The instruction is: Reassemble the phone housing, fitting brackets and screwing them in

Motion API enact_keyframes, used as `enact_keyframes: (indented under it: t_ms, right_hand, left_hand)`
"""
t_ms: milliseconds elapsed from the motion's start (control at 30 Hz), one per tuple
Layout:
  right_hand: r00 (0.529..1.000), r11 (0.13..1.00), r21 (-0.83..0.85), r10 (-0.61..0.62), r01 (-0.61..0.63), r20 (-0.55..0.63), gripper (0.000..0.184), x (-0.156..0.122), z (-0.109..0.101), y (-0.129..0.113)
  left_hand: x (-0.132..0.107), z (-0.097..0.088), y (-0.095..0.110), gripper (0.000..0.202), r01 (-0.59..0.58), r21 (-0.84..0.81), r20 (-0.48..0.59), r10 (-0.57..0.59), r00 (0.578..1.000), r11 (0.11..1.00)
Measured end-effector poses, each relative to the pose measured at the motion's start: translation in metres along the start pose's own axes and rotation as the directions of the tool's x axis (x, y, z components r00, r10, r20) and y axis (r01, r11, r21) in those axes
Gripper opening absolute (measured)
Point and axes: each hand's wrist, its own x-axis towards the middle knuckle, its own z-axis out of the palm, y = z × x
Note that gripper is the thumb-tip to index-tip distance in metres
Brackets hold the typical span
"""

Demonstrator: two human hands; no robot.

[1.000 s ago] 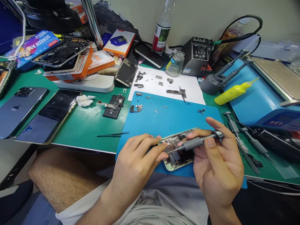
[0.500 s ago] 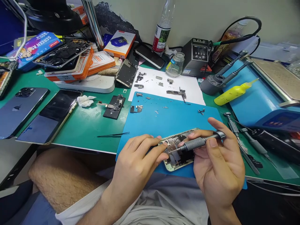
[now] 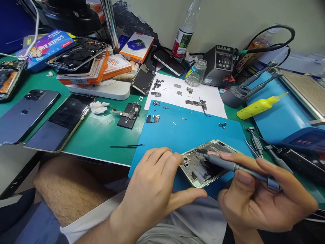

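A phone housing with a pale green rim and its inside exposed is tilted above the blue mat. Curled at its left corner, by the camera holes, are the fingers of my left hand, gripping the edge; the thumb stretches out along the near side. My right hand holds a grey screwdriver slantwise, thumb below and fingers above. Its dark tip end lies over the far part of the housing's inside; motion blur hides whether it touches.
Small phone parts lie on the mat and on white paper behind it. Tweezers, a battery and two phones are leftward. At right are a yellow squeeze bottle, more screwdrivers and a blue machine.
The screwdriver has swung round and moved off the left fingers, its tip now farther up the housing. My left fingers have drawn back to the corner, and the thumb has spread. The view shifted slightly.
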Motion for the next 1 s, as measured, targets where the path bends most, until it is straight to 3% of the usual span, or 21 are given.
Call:
enact_keyframes:
  t_ms: [100,333,533,1000]
  right_hand:
    - [0.990,0.984,-0.118,-0.132,0.136,0.040,0.055,-0.0039,-0.0034,-0.0006]
    - [0.974,0.972,-0.115,-0.193,0.206,0.116,0.060,-0.0083,-0.0027,0.0011]
    - [0.966,0.971,-0.089,-0.206,0.221,0.154,0.059,-0.0073,-0.0029,0.0007]
    - [0.981,0.979,-0.112,-0.161,0.172,0.105,0.056,-0.0078,0.0000,0.0018]
  left_hand:
    - [0.0032,0.0029,0.0005,0.055,0.028,-0.017,-0.067,-0.029,0.997,0.999]
    - [0.0047,0.0092,-0.0027,0.055,0.056,-0.061,-0.145,-0.064,0.987,0.997]
    - [0.0045,0.0100,-0.0024,0.055,0.054,-0.056,-0.170,-0.062,0.983,0.997]
    - [0.0043,0.0096,-0.0019,0.056,0.082,-0.065,-0.161,-0.092,0.983,0.995]
